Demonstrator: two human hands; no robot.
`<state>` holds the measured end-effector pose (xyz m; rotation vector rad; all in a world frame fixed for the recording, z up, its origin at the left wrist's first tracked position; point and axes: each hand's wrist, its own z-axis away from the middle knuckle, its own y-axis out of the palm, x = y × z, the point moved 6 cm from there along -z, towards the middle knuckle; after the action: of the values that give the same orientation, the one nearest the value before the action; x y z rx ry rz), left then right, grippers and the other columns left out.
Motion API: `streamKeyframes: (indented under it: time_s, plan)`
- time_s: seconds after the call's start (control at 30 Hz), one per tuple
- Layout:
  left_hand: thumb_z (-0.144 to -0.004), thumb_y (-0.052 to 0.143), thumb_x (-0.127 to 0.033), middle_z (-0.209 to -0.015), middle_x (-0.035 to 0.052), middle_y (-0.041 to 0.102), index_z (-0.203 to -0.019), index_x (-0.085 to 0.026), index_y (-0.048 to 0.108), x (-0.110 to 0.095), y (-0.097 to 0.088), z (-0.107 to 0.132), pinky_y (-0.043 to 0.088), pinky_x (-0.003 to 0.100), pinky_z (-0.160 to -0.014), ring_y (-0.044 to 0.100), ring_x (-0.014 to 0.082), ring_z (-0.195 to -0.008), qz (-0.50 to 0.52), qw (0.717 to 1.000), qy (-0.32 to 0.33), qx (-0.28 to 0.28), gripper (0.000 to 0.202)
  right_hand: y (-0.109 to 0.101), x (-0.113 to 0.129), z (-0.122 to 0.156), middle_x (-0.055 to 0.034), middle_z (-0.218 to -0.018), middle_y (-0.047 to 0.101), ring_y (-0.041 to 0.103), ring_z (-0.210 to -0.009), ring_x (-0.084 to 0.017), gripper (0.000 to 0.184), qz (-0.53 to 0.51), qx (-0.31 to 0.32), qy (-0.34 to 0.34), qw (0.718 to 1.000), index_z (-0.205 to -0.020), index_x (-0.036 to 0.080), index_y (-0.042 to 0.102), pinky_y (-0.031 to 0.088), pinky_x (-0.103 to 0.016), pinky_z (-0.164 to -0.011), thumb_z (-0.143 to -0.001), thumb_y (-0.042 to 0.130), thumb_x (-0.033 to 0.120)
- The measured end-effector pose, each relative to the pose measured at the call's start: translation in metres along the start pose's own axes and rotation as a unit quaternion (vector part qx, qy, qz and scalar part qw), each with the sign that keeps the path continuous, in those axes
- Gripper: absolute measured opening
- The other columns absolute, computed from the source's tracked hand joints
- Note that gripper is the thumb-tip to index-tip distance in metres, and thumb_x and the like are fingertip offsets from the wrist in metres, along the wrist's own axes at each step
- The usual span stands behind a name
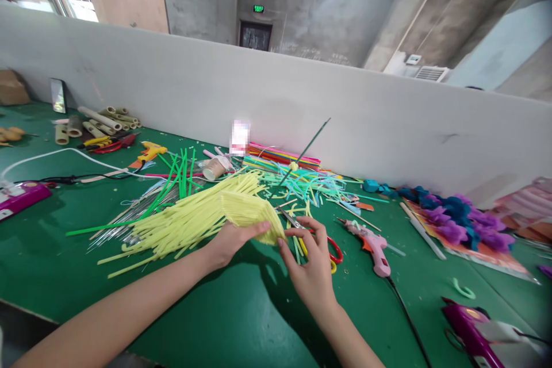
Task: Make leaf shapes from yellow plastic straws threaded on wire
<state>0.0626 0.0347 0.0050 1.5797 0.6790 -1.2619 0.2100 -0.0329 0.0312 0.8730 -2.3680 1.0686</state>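
Note:
My left hand grips a folded band of yellow pipe cleaners, with the thumb lying along its near side. At the band's right end, the thumb and fingertips of my right hand pinch its edge. Many loose yellow pipe cleaners lie in a pile on the left behind the band. Scissors with red and yellow handles rest on the table, partly hidden behind my right hand. A dark green stem with a small yellow knot slants upward beyond the band.
On the green table, a pink glue gun lies to the right and a yellow one to the left. Purple and teal fuzzy pieces sit far right. Bamboo tubes lie by the white partition. Purple power strips stand at both sides.

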Motion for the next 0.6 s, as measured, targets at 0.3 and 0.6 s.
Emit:
streamKeyframes:
  time_s: [0.3, 0.6]
  plan:
    - [-0.066, 0.076, -0.033, -0.091, 0.004, 0.072, -0.087, -0.016, 0.069, 0.0022, 0.0062, 0.0027, 0.051, 0.034, -0.081, 0.065, 0.0218, -0.087, -0.102, 0.993, 0.031, 0.045, 0.028, 0.0065, -0.0001, 0.0009, -0.0099, -0.118, 0.048, 0.047, -0.115, -0.028, 0.009, -0.045, 0.051, 0.04, 0.997, -0.079, 0.022, 0.059, 0.04, -0.048, -0.096, -0.079, 0.064, 0.029]
    - [-0.061, 0.08, -0.032, -0.095, 0.0029, 0.071, -0.095, -0.017, 0.067, 0.0023, 0.0004, -0.0002, 0.05, 0.036, -0.084, 0.064, 0.0218, -0.09, -0.083, 0.996, 0.019, 0.002, 0.039, 0.0084, -0.0003, 0.0017, -0.0082, -0.119, 0.047, 0.046, -0.117, -0.026, 0.009, -0.065, 0.086, 0.022, 0.994, -0.088, 0.024, 0.06, 0.04, -0.044, -0.098, -0.079, 0.064, 0.025]
